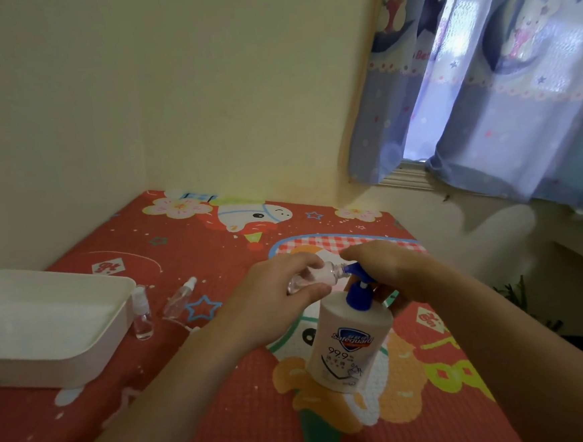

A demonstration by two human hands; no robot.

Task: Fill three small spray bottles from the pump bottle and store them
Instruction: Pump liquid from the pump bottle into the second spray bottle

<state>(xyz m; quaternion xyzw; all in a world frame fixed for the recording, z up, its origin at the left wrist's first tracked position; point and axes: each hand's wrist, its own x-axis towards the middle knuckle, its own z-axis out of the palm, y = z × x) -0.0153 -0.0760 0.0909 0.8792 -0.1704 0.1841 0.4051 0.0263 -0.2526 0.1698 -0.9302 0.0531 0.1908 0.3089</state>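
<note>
While the right hand point(387, 265) rests curled over the blue pump head of the white plastic pump bottle point(350, 341) standing on the red cartoon-print mat point(226, 383), the left hand point(275, 298) pinches a small clear spray bottle point(313, 276), tilted sideways between thumb and fingers, its neck seemingly touching the nozzle.

Tray point(32, 359) far left on mat point(227, 400); two spray bottles point(142, 314) just right; pump bottle point(348, 342) ctr-right.
</note>
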